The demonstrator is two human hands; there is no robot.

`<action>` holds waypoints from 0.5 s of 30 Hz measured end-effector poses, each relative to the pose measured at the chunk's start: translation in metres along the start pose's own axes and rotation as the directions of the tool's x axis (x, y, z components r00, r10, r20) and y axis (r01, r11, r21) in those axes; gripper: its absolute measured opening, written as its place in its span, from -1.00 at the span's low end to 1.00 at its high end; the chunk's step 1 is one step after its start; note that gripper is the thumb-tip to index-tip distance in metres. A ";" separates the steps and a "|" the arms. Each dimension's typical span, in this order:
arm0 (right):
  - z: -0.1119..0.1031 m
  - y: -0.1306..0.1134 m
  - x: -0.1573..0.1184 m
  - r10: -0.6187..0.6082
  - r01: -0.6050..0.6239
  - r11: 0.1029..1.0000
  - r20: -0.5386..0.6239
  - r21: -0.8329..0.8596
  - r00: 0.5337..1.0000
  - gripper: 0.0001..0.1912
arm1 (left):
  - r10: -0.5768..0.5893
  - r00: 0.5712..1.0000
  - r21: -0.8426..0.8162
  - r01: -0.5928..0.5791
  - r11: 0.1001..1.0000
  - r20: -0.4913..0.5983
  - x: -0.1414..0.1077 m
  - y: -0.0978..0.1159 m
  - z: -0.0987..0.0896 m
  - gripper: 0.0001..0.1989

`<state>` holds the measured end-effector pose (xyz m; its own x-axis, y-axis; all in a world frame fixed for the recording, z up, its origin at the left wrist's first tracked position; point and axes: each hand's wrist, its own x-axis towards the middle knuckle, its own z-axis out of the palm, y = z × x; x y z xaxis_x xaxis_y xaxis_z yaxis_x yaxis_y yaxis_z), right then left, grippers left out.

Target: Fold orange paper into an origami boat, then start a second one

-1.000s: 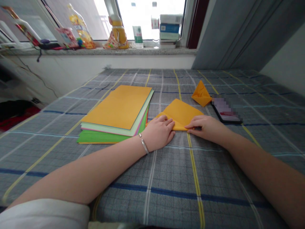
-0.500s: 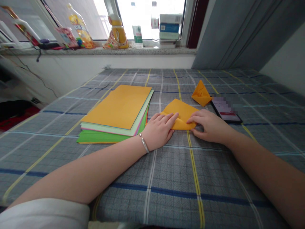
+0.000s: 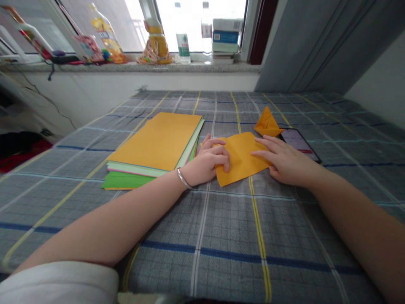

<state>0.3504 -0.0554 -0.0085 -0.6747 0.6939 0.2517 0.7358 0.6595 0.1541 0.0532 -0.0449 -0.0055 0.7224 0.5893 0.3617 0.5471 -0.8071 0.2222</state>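
A sheet of orange paper (image 3: 242,158) with crease marks lies between my hands, tilted on the cloth. My left hand (image 3: 212,159), with a silver bangle at the wrist, curls its fingers over the sheet's left side. What its thumb does is hidden. On the right edge of the same sheet rests my right hand (image 3: 280,162), its fingers stretched out and apart. Beyond that hand stands a folded orange paper piece (image 3: 267,122) with a pointed top, touching or close to a phone (image 3: 299,141).
Left of my hands is a stack of coloured paper (image 3: 161,141), orange on top and green lower down. Everything lies on a grey checked cloth (image 3: 230,236). Bottles, a tube and a pile of boxes (image 3: 225,38) line the windowsill (image 3: 196,68) behind.
The orange paper has been opened out and turned, its near corner now pointing toward me. My left fingers have gone from flat to curled; my right fingers have spread from a pinch.
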 end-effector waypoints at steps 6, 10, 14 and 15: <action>-0.004 0.003 -0.003 0.006 -0.004 0.998 0.034 -0.062 0.999 -0.30 | -0.024 0.996 -0.196 0.039 0.980 0.083 0.004 -0.011 0.002 -0.75; -0.004 0.004 0.001 -0.066 0.069 0.996 0.041 -0.056 0.997 -0.55 | -0.105 0.988 -0.056 0.112 0.992 0.111 0.001 -0.015 0.000 -0.60; -0.010 0.001 0.006 -0.138 0.139 0.990 0.025 -0.020 0.990 -0.78 | -0.145 0.986 0.039 0.142 0.989 0.087 -0.002 -0.017 -0.005 -0.50; -0.013 -0.002 0.006 -0.153 0.153 0.988 0.016 -0.022 0.988 -0.81 | -0.159 0.984 0.046 0.156 0.987 0.075 -0.002 -0.016 -0.006 -0.52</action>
<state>0.3455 -0.0560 0.0049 -0.7802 0.5894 0.2096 0.6247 0.7516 0.2116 0.0407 -0.0338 -0.0046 0.6559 0.7111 0.2531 0.6718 -0.7029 0.2338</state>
